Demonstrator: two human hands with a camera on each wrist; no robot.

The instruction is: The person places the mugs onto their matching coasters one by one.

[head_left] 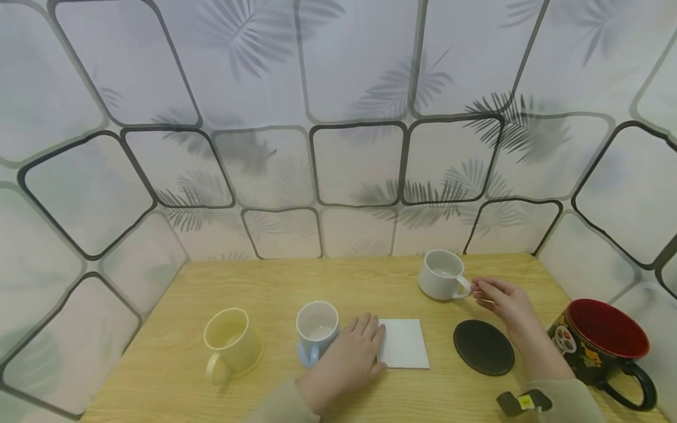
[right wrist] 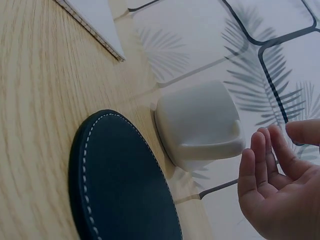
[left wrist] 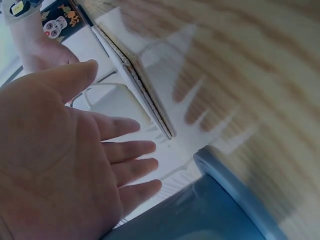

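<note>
A white mug (head_left: 441, 275) stands upright at the back right, its handle pointing toward my right hand (head_left: 506, 305). The right fingertips are right at that handle (right wrist: 215, 149), with thumb and fingers apart and nothing between them. My left hand (head_left: 353, 352) hovers palm down, fingers straight, between a light blue mug (head_left: 317, 323) and a white square coaster (head_left: 404, 343). The coaster's layered edge shows in the left wrist view. Under the light blue mug is a blue round coaster (head_left: 304, 356). A black round coaster (head_left: 483, 347) with white stitching lies in front of the white mug.
On the left a yellow mug (head_left: 230, 341) stands on a yellow coaster (head_left: 256, 359). A large black mug (head_left: 592, 346) with a red inside and a skull pattern is beside my right forearm. Patterned cloth walls (head_left: 354, 164) enclose the wooden table (head_left: 254, 282) at the back and sides.
</note>
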